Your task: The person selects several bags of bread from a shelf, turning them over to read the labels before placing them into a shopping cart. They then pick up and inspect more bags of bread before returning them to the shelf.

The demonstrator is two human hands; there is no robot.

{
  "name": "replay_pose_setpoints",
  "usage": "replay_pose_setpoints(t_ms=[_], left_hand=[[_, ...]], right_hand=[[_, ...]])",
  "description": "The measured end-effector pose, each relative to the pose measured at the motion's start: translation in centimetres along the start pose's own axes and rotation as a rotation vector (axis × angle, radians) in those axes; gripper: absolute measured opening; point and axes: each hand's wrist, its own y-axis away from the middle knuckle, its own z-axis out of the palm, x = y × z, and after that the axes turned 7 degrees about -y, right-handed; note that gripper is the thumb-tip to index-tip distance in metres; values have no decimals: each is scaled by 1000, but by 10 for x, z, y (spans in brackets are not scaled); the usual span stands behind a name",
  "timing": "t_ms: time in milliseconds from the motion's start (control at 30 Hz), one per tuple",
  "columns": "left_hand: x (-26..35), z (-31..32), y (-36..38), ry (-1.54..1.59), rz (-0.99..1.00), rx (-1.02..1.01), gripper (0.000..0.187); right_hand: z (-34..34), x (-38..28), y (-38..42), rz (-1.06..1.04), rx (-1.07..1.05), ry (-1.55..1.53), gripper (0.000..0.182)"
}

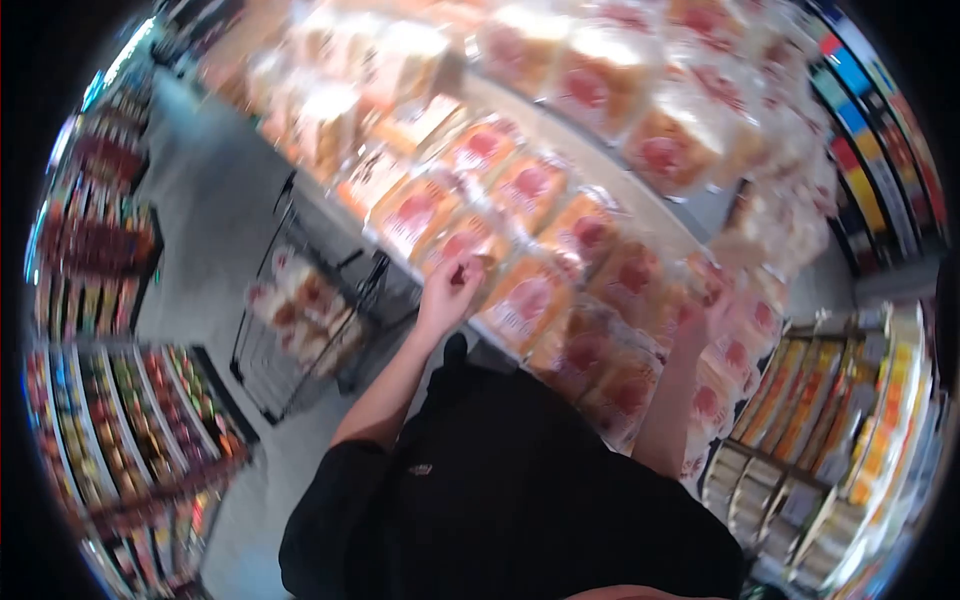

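My left hand [455, 288] is at the front edge of the display, its fingers curled against the near end of a bagged bread loaf [465, 240]. Whether it pinches the plastic is hard to make out. A larger bagged loaf [525, 300] with a round red print lies just right of it. Farther right, my right hand [708, 308] reaches in among more bread bags [628, 275] and touches or hovers over them. Its fingers are blurred and blend with the packaging. The bags are clear plastic, laid flat in rows.
A raised tier [590, 80] behind holds more bagged bread. On the left floor stands a black wire shopping cart [300, 320] with bagged goods inside. Stocked shelves [120, 430] line the left, and another shelf unit [820, 430] stands at the right.
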Motion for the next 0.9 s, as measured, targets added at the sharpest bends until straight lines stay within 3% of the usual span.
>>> replay_pose_setpoints(t_ms=[33, 100, 233, 333, 467, 600, 633, 733, 833, 867, 900], left_hand=[[0, -13, 5, 0, -24, 91, 15], [-19, -39, 15, 24, -125, 217, 13], [-74, -95, 30, 198, -135, 467, 8], [-130, -149, 38, 141, -190, 654, 7], [-203, -232, 37, 106, -274, 715, 11], [-255, -320, 7, -453, -371, 842, 39], [-223, -335, -2, -670, -385, 807, 50], [-281, -386, -26, -896, -348, 750, 70], [-305, -411, -48, -1064, -446, 535, 79], [-317, -422, -51, -832, -456, 387, 77], [-347, -431, -55, -748, -494, 260, 63]], right_hand=[[4, 4, 27, 95, -113, 41, 23], [21, 7, 79, -42, -425, 353, 25], [42, 24, 163, 270, -724, 307, 31], [61, 41, 213, 498, -774, 222, 33], [98, 45, 256, 646, -871, 263, 29], [122, 64, 288, 694, -912, 311, 23], [127, 67, 295, 696, -910, 340, 21], [138, 71, 313, 706, -920, 415, 17], [147, 71, 329, 720, -891, 449, 16], [145, 74, 333, 688, -906, 453, 15], [143, 78, 337, 657, -920, 459, 15]])
